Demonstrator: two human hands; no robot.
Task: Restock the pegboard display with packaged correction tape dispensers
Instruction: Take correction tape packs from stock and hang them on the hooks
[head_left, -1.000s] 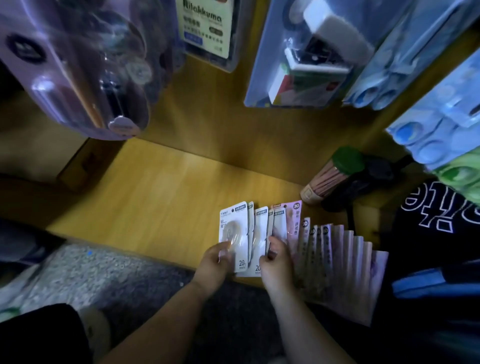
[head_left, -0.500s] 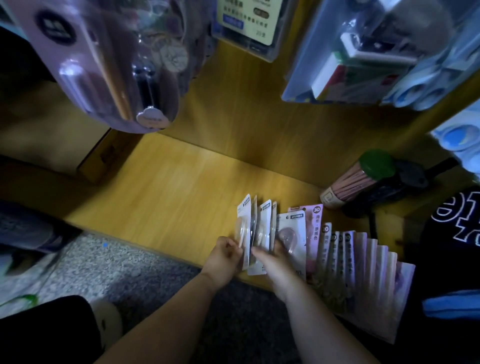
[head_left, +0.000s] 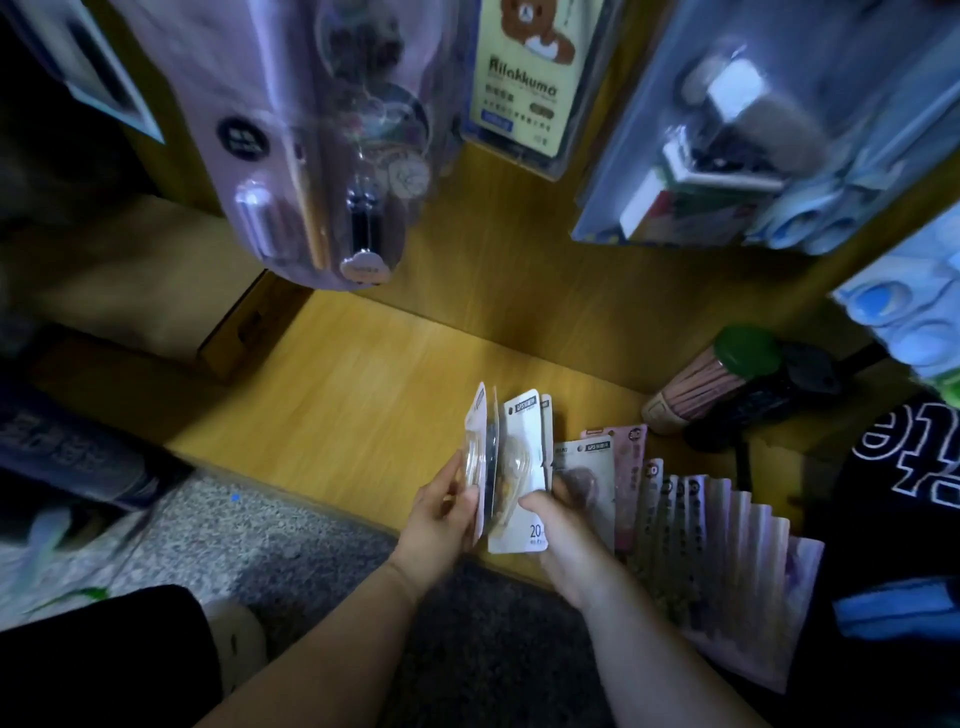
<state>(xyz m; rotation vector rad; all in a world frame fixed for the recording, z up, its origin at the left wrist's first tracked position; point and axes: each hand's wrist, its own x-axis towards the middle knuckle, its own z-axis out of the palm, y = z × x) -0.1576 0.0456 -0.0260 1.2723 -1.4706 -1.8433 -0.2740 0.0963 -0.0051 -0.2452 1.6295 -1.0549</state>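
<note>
A small bunch of white carded correction tape packs (head_left: 522, 457) stands upright at the front of a low wooden shelf (head_left: 363, 405). My left hand (head_left: 441, 525) grips the leftmost packs from the side. My right hand (head_left: 566, 545) holds the lower edge of the bunch, thumb on the front white card. To the right, a fanned row of pink and lilac tape packs (head_left: 691, 540) lies on the shelf; the nearest grey pack (head_left: 584, 467) is partly behind my right hand.
Blister packs hang overhead: a lilac one (head_left: 311, 156), a yellow bear-print one (head_left: 524, 78), blue ones (head_left: 727, 130). A pink roll with green cap (head_left: 711, 379) and a black object lie at the shelf's right. Speckled floor is below left; a dark printed garment is at right.
The white packs have been drawn together into a tighter upright bunch and shifted left, away from the pink row. The camera view has tilted, showing more of the hanging packs.
</note>
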